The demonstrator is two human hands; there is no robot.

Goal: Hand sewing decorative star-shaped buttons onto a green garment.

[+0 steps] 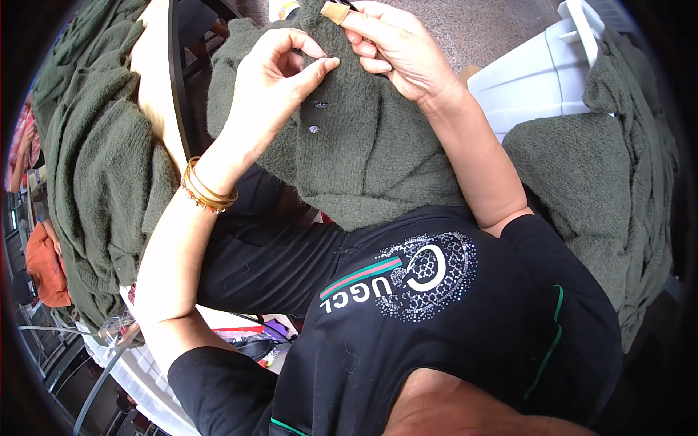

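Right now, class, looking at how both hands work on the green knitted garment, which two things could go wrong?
1. The left hand pinches at the fuzzy green garment just above its small buttons; a hard pull might snag the loose knit.
2. The right hand has a bandaged fingertip, so its grip may slip.

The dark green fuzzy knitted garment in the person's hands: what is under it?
Under the dark green fuzzy knitted garment the person's lap in black clothing shows at its lower edge. Whatever lies beneath its upper part is covered. Left hand and right hand pinch it from above.
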